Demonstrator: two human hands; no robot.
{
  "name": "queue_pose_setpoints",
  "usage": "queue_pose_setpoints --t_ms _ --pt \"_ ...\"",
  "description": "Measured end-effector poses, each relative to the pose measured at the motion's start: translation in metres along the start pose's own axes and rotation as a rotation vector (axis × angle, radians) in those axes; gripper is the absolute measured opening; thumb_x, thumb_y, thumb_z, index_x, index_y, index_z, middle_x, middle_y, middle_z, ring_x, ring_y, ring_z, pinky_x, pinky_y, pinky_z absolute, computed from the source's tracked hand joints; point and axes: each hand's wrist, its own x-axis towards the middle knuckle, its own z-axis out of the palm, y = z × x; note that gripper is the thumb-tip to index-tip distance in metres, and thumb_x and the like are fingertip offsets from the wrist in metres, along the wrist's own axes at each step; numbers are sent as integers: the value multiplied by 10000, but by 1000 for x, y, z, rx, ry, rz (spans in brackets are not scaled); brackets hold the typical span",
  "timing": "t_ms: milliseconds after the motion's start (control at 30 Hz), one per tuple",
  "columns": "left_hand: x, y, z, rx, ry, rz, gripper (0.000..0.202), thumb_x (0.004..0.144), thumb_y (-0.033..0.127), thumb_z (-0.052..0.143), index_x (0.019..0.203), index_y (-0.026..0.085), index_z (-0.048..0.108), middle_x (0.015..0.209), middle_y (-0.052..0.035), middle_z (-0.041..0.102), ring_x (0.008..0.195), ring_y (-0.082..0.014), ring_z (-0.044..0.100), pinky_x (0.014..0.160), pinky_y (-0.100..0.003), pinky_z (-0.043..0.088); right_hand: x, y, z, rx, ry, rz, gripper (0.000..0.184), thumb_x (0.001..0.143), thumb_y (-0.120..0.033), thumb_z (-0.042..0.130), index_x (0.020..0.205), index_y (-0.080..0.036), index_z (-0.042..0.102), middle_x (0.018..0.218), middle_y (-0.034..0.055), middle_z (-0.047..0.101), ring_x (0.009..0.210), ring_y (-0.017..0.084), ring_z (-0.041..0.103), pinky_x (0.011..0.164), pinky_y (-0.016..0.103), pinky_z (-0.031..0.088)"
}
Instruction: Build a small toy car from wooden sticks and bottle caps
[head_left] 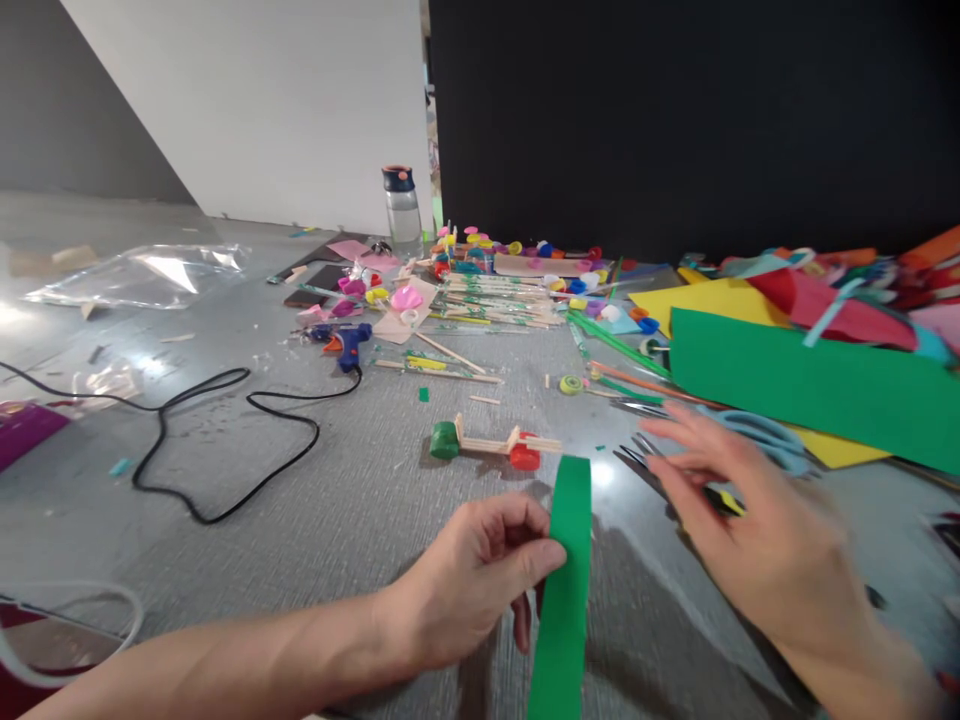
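Note:
My left hand (487, 570) pinches a long strip of green paper (571, 510) by its left edge, and the strip runs down out of view. Past the strip's upper end lies a small stick frame (487, 443) with a green bottle cap (445, 440) and a red bottle cap (525, 452) at its ends. My right hand (750, 510), a little blurred, hovers with fingers stretched out over dark scissors with yellow on the handle (727, 502). Nothing shows in its grasp. Blue-handled scissors (765, 437) lie just behind it, partly covered by the fingers.
A blue glue gun (351, 347) rests at the left, its black cord (259, 490) looping over the table. Wrapped wooden sticks (502, 300) and colourful caps fill the back. Green paper (802, 380) lies on yellow sheets at the right. A water bottle (403, 212) stands behind.

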Motion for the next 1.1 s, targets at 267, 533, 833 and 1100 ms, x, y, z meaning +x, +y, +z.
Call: queue_pose_setpoints --t_ms 267,533,833,1100 --pt "4 4 -12 579 118 439 120 879 173 613 759 173 610 660 45 525 574 -83 504 553 -198 406 4 72 -29 -126 56 303 346 1024 -461 528 1157 -182 683 951 89 773 763 255 748 701 382 584" --pt "9 16 -22 494 249 589 157 925 254 592 787 181 610 684 36 537 547 -89 497 525 -213 402 -22 96 -41 -209 -327 358 302 1023 -460 581 1098 -196 706 937 42 764 796 200 733 716 342 581" --pt "5 52 -5 272 254 535 206 920 330 665 819 171 582 643 51 536 494 -74 487 468 -184 387 -32 158 -22 -419 -445 376 228 1019 -324 665 1168 -153 669 1172 84 680 1036 235 678 911 448 576" --pt "4 98 5 188 230 640 195 901 317 665 815 165 578 634 42 572 442 -50 460 401 -161 376 -18 184 2 -266 -514 232 205 1006 -356 683 946 -160 681 902 19 686 821 176 683 780 353 582"
